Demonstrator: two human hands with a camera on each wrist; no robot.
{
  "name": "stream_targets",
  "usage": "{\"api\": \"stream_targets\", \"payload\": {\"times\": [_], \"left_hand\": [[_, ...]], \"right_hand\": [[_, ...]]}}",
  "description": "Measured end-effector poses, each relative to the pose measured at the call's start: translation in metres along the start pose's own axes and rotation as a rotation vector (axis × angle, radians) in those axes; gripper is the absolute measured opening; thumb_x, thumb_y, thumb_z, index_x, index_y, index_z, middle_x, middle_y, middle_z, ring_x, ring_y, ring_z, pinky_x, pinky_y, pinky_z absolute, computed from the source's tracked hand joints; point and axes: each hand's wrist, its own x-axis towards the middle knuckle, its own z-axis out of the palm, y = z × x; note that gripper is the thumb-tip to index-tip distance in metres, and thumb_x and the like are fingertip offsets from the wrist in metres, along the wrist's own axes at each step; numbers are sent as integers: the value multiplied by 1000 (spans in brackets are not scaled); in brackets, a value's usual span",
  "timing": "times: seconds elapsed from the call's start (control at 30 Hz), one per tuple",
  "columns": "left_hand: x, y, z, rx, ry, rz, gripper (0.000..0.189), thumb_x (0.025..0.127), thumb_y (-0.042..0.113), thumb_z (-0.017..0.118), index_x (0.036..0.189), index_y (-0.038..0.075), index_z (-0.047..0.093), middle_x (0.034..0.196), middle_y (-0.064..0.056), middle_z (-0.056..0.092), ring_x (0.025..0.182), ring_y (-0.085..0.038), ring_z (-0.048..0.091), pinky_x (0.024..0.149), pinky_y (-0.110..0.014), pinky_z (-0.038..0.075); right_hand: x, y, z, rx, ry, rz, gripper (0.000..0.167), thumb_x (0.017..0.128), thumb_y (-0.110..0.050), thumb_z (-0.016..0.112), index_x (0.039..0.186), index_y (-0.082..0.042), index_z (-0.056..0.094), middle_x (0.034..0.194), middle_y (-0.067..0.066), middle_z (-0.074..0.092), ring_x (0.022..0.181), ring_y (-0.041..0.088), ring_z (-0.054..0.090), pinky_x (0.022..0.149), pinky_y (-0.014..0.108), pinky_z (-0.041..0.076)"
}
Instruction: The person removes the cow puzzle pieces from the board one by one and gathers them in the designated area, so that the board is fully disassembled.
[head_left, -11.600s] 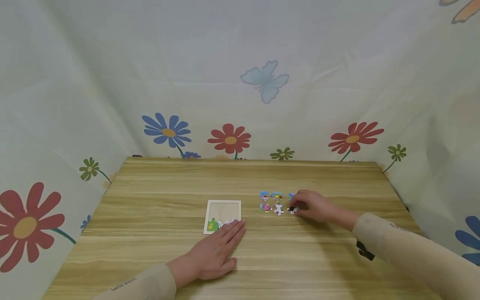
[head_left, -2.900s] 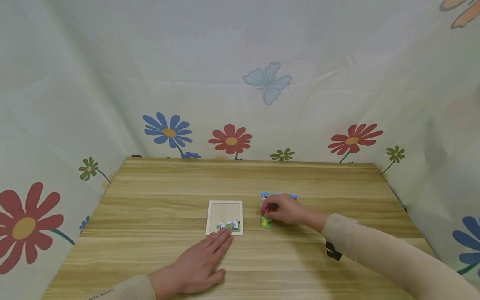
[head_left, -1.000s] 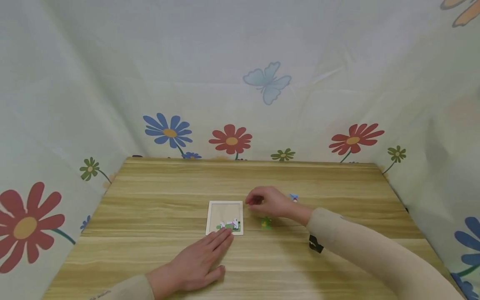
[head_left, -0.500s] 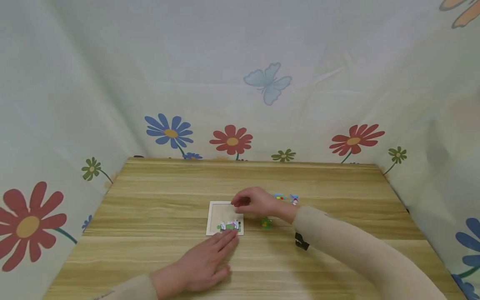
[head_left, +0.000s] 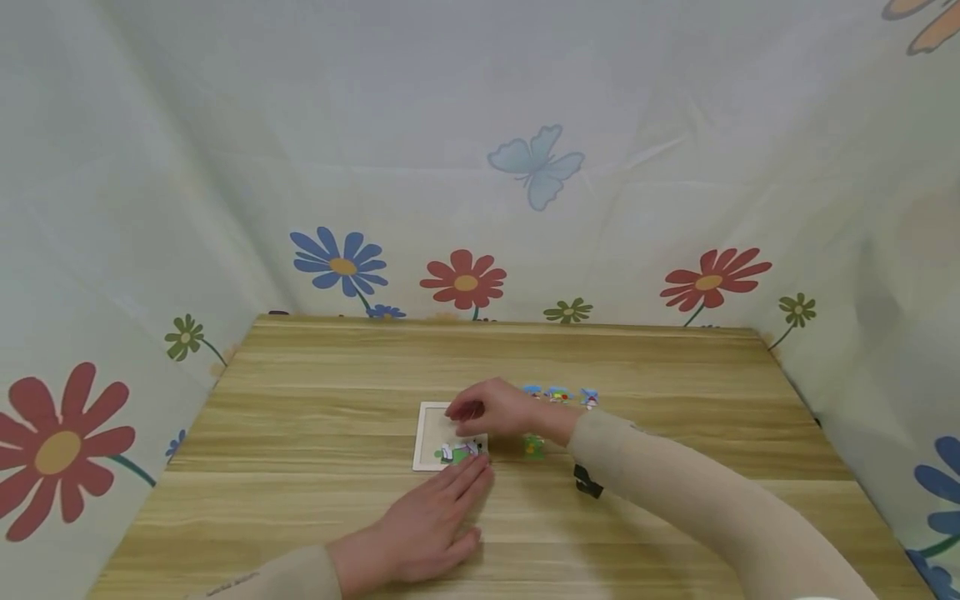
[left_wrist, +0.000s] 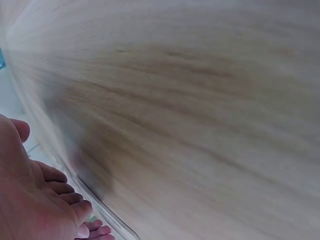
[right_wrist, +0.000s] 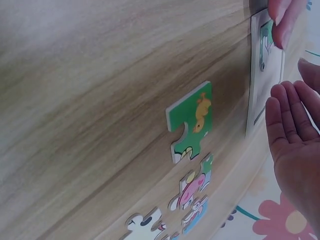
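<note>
A small white-rimmed puzzle frame (head_left: 417, 437) lies on the table, with joined puzzle pieces (head_left: 459, 452) along its near inner edge. My left hand (head_left: 431, 521) rests by it, straight fingertips touching the near right rim and partly covering those pieces. Over the frame's right half hovers my right hand (head_left: 495, 408), thumb apart from the fingers. The right wrist view shows this palm with nothing visible in it. Right of the frame lies a green puzzle piece with a yellow duck (right_wrist: 197, 117). A pink-faced piece (right_wrist: 192, 190) and a white piece (right_wrist: 145, 227) lie beyond it.
A row of blue-topped puzzle pieces (head_left: 558, 395) lies behind the right wrist. The wood-grain table (head_left: 337, 367) extends around the frame, and a flowered cloth (head_left: 630, 208) hangs at its back and sides. My right forearm hides part of the table.
My right hand has moved left from the loose pieces to above the frame. The green duck piece, in the frame 11.6 seconds ago, now lies outside it. My left hand shifted slightly right.
</note>
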Motion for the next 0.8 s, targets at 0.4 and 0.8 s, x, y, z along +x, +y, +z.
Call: {"api": "stream_targets", "payload": {"times": [0.4,0.8], "left_hand": [[3,1,7,27,-12,3,68,94,39,45,145,-5,30,152,-20,24,140,-32,22,110,-43,27],[1,1,9,61,-13,17,71,94,43,44,145,-5,29,151,-22,23,140,-32,22,110,-43,27]], "right_hand": [[2,-2,7,25,-78,-2,31,86,-23,70,116,-13,67,105,-7,67,91,0,59,82,17,48],[3,-8,10,74,-111,-15,29,87,-19,69,114,-10,68,104,-6,68,91,-1,60,81,16,49]]}}
